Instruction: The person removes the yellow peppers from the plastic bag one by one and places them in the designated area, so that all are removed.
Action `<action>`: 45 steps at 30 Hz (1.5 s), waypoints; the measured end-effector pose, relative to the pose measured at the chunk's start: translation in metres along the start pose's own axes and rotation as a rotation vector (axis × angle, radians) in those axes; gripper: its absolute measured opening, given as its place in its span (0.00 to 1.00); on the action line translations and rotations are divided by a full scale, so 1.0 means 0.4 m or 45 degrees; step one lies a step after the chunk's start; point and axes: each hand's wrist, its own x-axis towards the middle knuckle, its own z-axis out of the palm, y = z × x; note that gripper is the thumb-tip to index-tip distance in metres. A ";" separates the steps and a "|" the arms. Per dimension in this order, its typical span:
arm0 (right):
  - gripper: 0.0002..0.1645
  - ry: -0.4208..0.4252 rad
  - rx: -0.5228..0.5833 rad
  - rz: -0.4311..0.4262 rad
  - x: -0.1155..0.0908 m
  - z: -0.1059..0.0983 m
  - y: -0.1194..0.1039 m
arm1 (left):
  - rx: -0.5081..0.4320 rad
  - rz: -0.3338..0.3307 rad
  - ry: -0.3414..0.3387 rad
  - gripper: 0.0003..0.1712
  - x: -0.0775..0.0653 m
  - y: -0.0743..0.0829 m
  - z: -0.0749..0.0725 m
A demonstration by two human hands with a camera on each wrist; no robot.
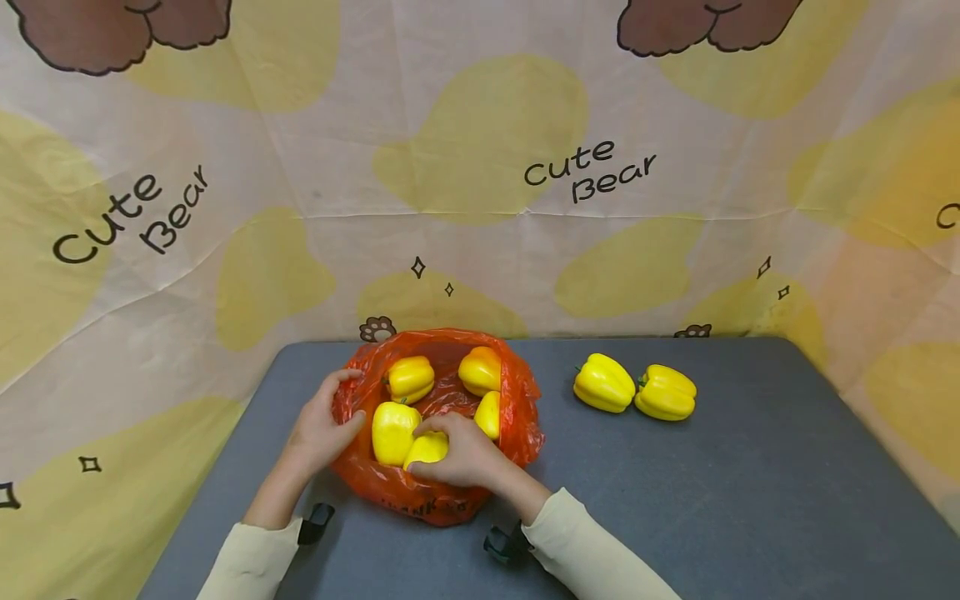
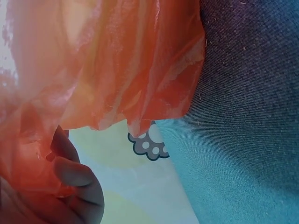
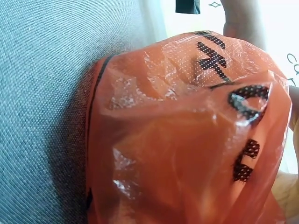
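Printed "Cute Bear" cloth [image 1: 487, 133] forms the backdrop behind a dark grey table [image 1: 675, 500]. Head view: an orange-red plastic bag [image 1: 360, 479] stands mouth-up at the near left of centre. The left hand [image 1: 318, 429] grips its left rim, apparently to steady the bag and keep the mouth spread. The right hand [image 1: 465, 450] reaches over the right side and pinches a yellow pepper [image 1: 429, 448] at the near side inside the bag. Four other peppers lie within: far left [image 1: 411, 380], far right [image 1: 480, 371], right [image 1: 488, 414] and near left [image 1: 395, 433]. Two loose peppers [image 1: 603, 383] [image 1: 666, 392] rest side by side on the table, right of the bag and well apart from it.

Left wrist view: curled fingers [image 2: 79, 179] bear against the film, a detail the head view shows only in part. Bag contents cannot be distinguished.

Right wrist view: black lettering [image 3: 212, 56] on the translucent bag wall shows larger than from above. The wall hides the right hand's pinch; only the head view confirms it.
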 end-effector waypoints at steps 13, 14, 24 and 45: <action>0.30 0.081 0.020 0.004 -0.004 0.005 -0.003 | 0.006 0.002 0.009 0.33 -0.006 -0.005 0.002; 0.31 0.098 0.018 -0.001 -0.005 0.004 -0.004 | 0.009 0.004 0.012 0.33 -0.006 -0.005 0.002; 0.30 0.243 0.056 -0.055 -0.001 -0.038 -0.019 | 0.015 0.004 0.018 0.32 -0.005 -0.002 0.000; 0.26 0.436 0.163 -0.134 -0.040 -0.189 -0.053 | 0.025 -0.004 0.009 0.33 0.000 0.003 -0.004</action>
